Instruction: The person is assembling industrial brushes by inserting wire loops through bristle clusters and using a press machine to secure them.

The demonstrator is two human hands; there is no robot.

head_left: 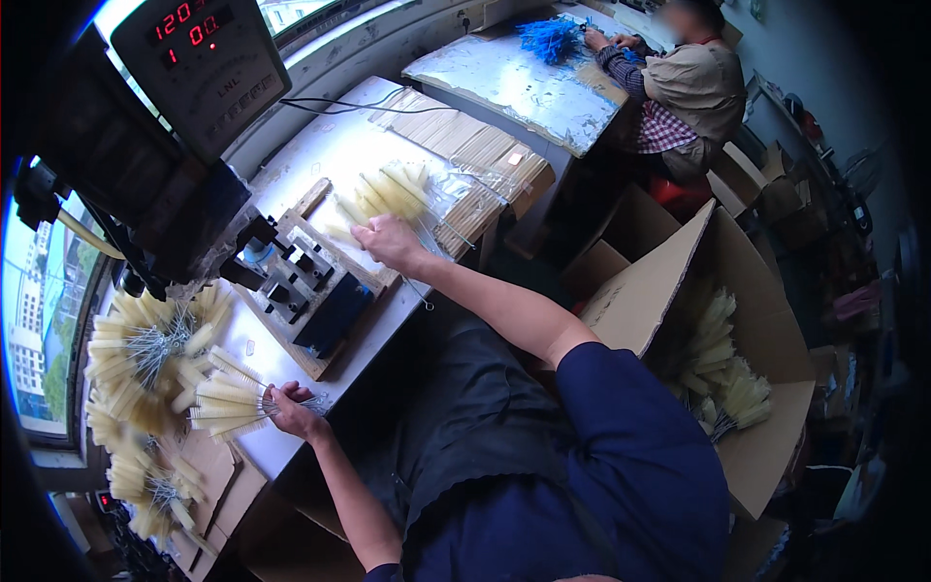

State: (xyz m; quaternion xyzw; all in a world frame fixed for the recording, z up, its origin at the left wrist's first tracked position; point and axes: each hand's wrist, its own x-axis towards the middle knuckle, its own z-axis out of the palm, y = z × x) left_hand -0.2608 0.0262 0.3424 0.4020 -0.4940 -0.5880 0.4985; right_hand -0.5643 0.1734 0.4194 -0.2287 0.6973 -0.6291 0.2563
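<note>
My left hand (293, 409) is closed round the wire stems of a fanned bundle of bottle brushes (228, 403) with pale cream bristles, low over the table's near left edge. To the right of a small press machine, my right hand (390, 242) is closed at a pale bottle brush (341, 215); its fingertips are partly hidden. Just beyond it lie more pale brushes (393, 189) on the white table (339, 121). Between my hands stands the machine's metal fixture (296, 276) on a wooden board.
Heaps of brushes (145, 354) lie at the left. A control box with a red display (199, 68) hangs above. Bundled flat strips (465, 131) lie at the table's far right. An open carton (766, 330) holds more brushes. Across, a co-worker (693, 92) handles blue bristles (553, 41).
</note>
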